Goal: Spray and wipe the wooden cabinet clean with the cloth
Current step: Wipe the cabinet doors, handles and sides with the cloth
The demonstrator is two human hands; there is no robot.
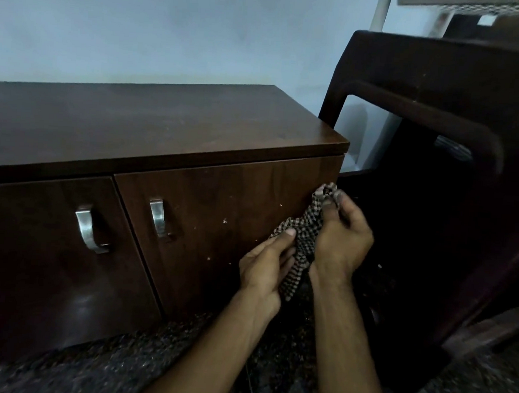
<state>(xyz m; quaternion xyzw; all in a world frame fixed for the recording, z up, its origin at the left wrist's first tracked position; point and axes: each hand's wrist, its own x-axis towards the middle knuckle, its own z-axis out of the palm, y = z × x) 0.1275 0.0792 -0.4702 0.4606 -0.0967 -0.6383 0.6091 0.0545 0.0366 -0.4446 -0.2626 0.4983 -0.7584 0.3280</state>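
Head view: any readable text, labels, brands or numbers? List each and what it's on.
None readable in this view.
Cabinet, its door handles and the checked cloth held in the left hand and right hand: no print visible.
Dark chair at right: no label seen.
Items at top right: too blurred to tell.

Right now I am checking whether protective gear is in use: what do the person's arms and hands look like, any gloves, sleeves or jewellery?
Both the left hand and the right hand are bare: no gloves. The forearms are uncovered as far as the frame shows, with no sleeve in view. No watch, bracelet or ring is visible.
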